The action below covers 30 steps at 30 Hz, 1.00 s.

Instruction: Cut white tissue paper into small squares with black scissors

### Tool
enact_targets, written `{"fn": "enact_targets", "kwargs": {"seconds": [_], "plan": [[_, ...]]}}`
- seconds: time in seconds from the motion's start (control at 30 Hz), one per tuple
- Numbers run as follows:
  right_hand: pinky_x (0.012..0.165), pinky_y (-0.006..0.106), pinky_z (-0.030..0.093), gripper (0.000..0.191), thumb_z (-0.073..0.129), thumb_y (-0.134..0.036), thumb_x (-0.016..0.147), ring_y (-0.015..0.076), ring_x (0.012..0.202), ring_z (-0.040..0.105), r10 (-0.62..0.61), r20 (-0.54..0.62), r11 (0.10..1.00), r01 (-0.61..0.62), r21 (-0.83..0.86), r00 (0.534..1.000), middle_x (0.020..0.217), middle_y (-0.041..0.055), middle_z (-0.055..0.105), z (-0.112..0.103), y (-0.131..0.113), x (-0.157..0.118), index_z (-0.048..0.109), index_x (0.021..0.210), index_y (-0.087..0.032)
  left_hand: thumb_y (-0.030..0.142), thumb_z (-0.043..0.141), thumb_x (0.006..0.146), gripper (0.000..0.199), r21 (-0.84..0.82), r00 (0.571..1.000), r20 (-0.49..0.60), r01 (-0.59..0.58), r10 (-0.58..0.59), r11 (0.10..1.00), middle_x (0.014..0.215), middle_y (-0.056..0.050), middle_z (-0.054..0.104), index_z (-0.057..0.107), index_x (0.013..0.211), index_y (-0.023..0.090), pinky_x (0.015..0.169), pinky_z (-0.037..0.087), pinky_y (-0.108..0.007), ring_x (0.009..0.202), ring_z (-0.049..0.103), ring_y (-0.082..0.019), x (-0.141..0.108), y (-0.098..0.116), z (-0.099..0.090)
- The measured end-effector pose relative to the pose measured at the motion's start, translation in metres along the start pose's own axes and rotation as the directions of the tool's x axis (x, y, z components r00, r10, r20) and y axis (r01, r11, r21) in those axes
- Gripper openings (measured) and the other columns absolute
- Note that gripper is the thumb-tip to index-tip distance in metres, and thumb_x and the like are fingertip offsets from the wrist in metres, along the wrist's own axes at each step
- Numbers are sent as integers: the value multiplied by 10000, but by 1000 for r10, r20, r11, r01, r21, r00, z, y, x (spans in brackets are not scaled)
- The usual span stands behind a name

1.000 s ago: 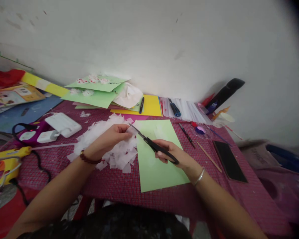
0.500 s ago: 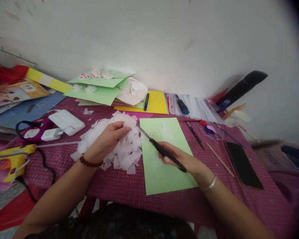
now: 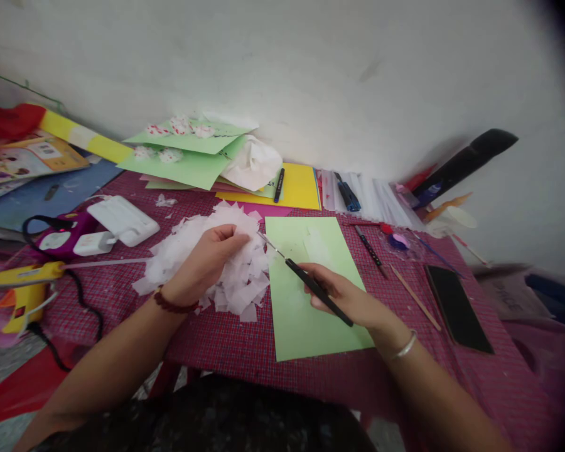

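Note:
Over a heap of white tissue-paper squares (image 3: 242, 282), my left hand (image 3: 214, 251) is closed, thumb and index finger pinching a piece of the thin paper. The pinched piece blends into the heap behind it. My right hand (image 3: 339, 295) grips black-handled scissors (image 3: 306, 276), seen almost edge-on. Their thin metal tip points up and left, close to my left fingertips; whether the blades are apart I cannot tell. Below the scissors lies a light green sheet (image 3: 311, 339) with a small pale strip (image 3: 314, 245) near its top.
A yellow glue gun (image 3: 23, 289), a purple power strip (image 3: 70, 235) and a white adapter (image 3: 125, 220) sit at left. Green cards (image 3: 174, 172) with tissue flowers lie at the back. To the right are a pen (image 3: 370, 248), a wooden stick (image 3: 417, 298) and a black phone (image 3: 456, 307).
The view has shifted slightly. My left hand stays pinched above the heap, with its fingertips a little nearer the scissors' tip. My right hand keeps its grip, the scissors slightly turned.

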State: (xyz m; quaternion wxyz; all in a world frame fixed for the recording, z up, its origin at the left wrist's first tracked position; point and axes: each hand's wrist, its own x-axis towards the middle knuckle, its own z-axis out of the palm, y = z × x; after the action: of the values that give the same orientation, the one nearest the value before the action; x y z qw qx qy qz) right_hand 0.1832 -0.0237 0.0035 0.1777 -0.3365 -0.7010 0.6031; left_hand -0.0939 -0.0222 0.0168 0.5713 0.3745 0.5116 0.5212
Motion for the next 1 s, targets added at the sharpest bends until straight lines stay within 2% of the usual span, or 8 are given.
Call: {"fn": "enact_targets", "kwargs": {"seconds": [0.13, 0.27, 0.4, 0.57, 0.67, 0.73, 0.87, 1.0], "plan": [[947, 428, 464, 713, 714, -528, 832, 276, 1096, 578, 7, 21, 999, -6, -45, 1000, 1278, 130, 605, 5, 2, 4, 490, 1406, -168, 306, 778, 724, 250, 59, 999, 52, 14, -17, 998, 558, 45, 533, 586, 649, 164, 435, 293, -188, 459, 419, -56, -5, -4, 7], [972, 424, 458, 661, 746, -469, 814, 274, 1116, 591, -4, -10, 1000, 4, -19, 1000, 1277, 114, 628, 10, 2, 8, 535, 1369, -178, 347, 791, 711, 232, 73, 993, 102, 52, -59, 996, 698, -2, 661, 673, 761, 154, 538, 417, -207, 571, 537, -88, -6, -10, 12], [913, 397, 478, 601, 775, -404, 785, 252, 1050, 615, 17, -40, 1000, -16, 24, 999, 1199, 84, 668, 12, 1, 9, 588, 1318, -199, 317, 780, 703, 202, 91, 990, 125, 56, -68, 994, 744, -17, 685, 679, 782, 160, 617, 466, -235, 659, 592, -120, -5, -16, 13], [715, 315, 462, 550, 793, -379, 758, 178, 806, 591, 93, -82, 994, -87, 70, 992, 936, 29, 659, 11, 1, 8, 637, 1249, -185, 274, 713, 721, 141, 171, 979, 165, 95, -124, 981, 645, 16, 613, 617, 718, 171, 548, 421, -229, 543, 512, -92, -5, -11, 9], [560, 272, 372, 564, 773, -426, 785, 125, 601, 467, 135, -99, 987, -126, 97, 986, 695, -45, 510, 9, 2, 10, 618, 1257, -160, 228, 669, 728, 128, 252, 950, 278, 70, -142, 965, 594, 28, 561, 577, 654, 177, 538, 400, -229, 514, 483, -84, -4, -4, 3], [559, 273, 369, 592, 758, -485, 800, 127, 609, 449, 109, -105, 991, -99, 92, 988, 699, -49, 474, 6, 1, 10, 589, 1265, -160, 246, 664, 744, 116, 278, 941, 305, 57, -145, 959, 614, 13, 582, 611, 673, 173, 553, 407, -236, 527, 498, -90, -4, 0, -2], [763, 325, 458, 633, 674, -641, 838, 185, 865, 518, -26, -46, 999, 28, 34, 999, 957, 36, 546, 2, -5, 5, 535, 1258, -190, 321, 680, 761, 180, 240, 971, 231, -3, -54, 971, 614, -8, 593, 650, 670, 168, 558, 404, -248, 535, 490, -101, -5, 8, -6], [780, 340, 463, 661, 591, -707, 864, 198, 877, 507, -34, 28, 999, 34, -6, 999, 961, 41, 528, 0, -7, 1, 503, 1281, -201, 317, 678, 779, 222, 163, 990, 113, -105, 87, 981, 605, -5, 586, 615, 619, 178, 562, 398, -255, 543, 477, -107, -4, 10, -4]]}}
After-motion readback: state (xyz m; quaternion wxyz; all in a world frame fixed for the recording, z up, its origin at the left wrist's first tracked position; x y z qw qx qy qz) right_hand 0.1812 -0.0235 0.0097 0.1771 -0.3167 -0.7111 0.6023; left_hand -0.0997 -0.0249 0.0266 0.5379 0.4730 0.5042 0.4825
